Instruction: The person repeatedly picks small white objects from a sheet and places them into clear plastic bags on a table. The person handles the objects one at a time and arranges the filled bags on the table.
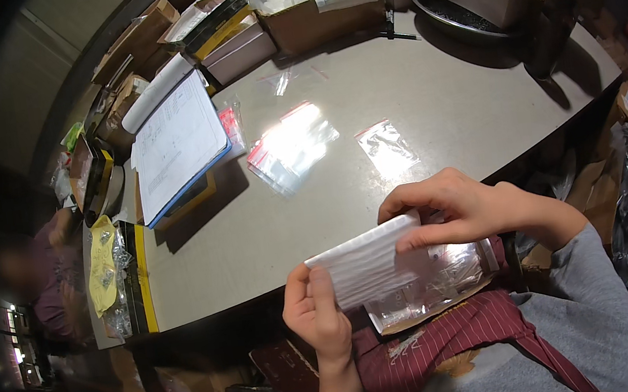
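Note:
Between my two hands is a white folded paper stack or pad (358, 265) with ridged layers, held above my lap near the table's front edge. My left hand (318, 313) grips its left end between thumb and fingers. At the upper right end my right hand (449, 207) pinches it, thumb on the near face and fingers behind. Just below and right of the paper, an open shallow box (451, 289) of shiny transparent plastic bags rests on my lap against a maroon striped apron (457, 343).
On the grey table (236, 260) lie a pile of small zip bags (292, 148) and a single zip bag (388, 148). A clipboard with papers (182, 142) stands left. Boxes (323, 11) and a round dark tray (464, 17) line the back. Another person (52, 267) is far left.

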### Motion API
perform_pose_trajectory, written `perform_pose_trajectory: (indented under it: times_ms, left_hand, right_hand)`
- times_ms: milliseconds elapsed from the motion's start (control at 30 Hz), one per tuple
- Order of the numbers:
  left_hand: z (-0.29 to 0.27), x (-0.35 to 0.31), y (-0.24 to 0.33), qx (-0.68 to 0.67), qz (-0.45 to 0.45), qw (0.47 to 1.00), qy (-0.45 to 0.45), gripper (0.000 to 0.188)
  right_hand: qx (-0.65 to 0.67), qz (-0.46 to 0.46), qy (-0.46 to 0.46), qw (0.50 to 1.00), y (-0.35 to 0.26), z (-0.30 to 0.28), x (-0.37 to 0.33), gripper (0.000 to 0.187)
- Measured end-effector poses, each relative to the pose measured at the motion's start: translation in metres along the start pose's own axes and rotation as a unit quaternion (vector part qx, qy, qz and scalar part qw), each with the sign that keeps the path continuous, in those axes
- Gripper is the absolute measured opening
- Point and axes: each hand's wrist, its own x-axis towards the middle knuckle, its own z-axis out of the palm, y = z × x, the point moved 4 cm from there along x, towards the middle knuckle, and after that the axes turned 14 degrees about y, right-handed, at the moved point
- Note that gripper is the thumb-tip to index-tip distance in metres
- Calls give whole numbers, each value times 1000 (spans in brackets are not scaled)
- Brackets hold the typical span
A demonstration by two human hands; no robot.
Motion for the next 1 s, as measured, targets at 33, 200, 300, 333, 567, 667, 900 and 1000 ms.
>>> perform_pose_trajectory:
  times_ms: [33,200,300,333,567,667,900,1000]
  left_hand:
    - [0,1,-3,-34,-11,999,-24,20]
    - [4,-1,-7,110,-97,982,-116,25]
    - [7,-1,-11,122,-82,981,-125,28]
    - [9,-2,-12,119,-91,980,-134,30]
    - [22,3,-3,62,-173,966,-180,37]
    - [19,11,-2,33,-182,968,-168,33]
    - [26,11,0,200,55,974,-89,16]
    - [27,14,-2,236,118,958,-113,15]
  right_hand:
    - [17,-7,31,999,2,0,0,35]
    - [41,-47,111,992,12,-3,-1,27]
    - [23,-77,117,990,10,-4,0,29]
    - [13,-94,124,988,10,-4,-1,29]
    - [9,-63,127,990,13,-6,-9,16]
    - [24,-63,123,990,16,-5,-10,14]
    - [-28,-129,122,984,16,-5,3,21]
    - [-82,-178,120,973,16,-5,6,26]
